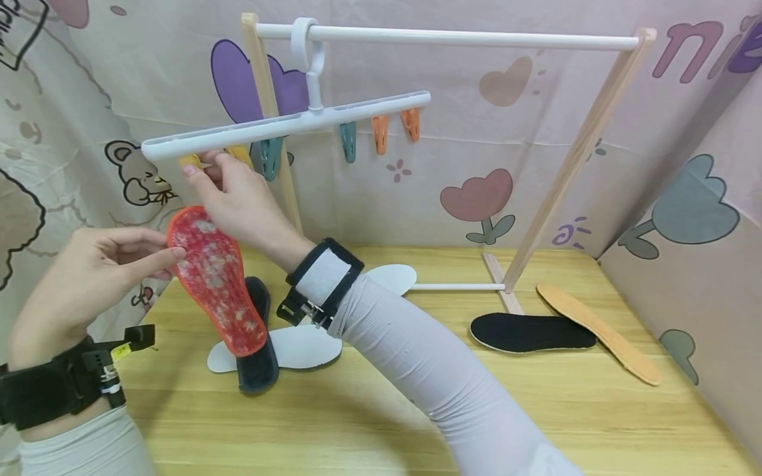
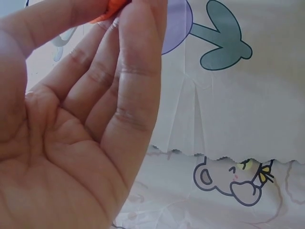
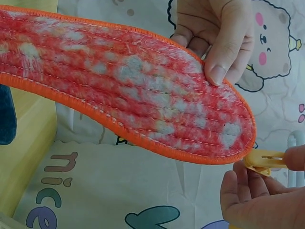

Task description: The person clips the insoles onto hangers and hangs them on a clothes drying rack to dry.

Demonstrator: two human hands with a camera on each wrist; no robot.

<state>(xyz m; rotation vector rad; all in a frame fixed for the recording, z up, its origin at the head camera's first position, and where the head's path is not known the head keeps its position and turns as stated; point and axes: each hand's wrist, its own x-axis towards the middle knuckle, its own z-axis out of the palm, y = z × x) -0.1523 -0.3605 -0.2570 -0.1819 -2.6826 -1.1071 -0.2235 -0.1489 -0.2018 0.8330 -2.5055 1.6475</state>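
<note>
A red, white-flecked insole (image 1: pixel 217 287) with an orange rim hangs heel-down over the table's left side. My left hand (image 1: pixel 169 250) pinches its upper end between thumb and fingers; the thumb (image 3: pixel 224 57) lies on the insole (image 3: pixel 133 90) in the right wrist view. My right hand (image 1: pixel 199 164) pinches a yellow clip (image 1: pixel 190 160) under the left end of the white clip hanger (image 1: pixel 286 122). That yellow clip (image 3: pixel 264 160) sits just off the insole's tip, held by my right fingers (image 3: pixel 252 198). The left wrist view shows my left palm and only an orange sliver (image 2: pixel 107 12) of the insole.
The hanger hooks on the white rail (image 1: pixel 452 36) of a wooden rack (image 1: pixel 571 165), with teal (image 1: pixel 348 141) and orange (image 1: pixel 381 132) clips. On the wooden table (image 1: pixel 417 423) lie white insoles (image 1: pixel 303 347), a dark blue one (image 1: pixel 258 363), a black one (image 1: pixel 532 332) and a tan one (image 1: pixel 598 330).
</note>
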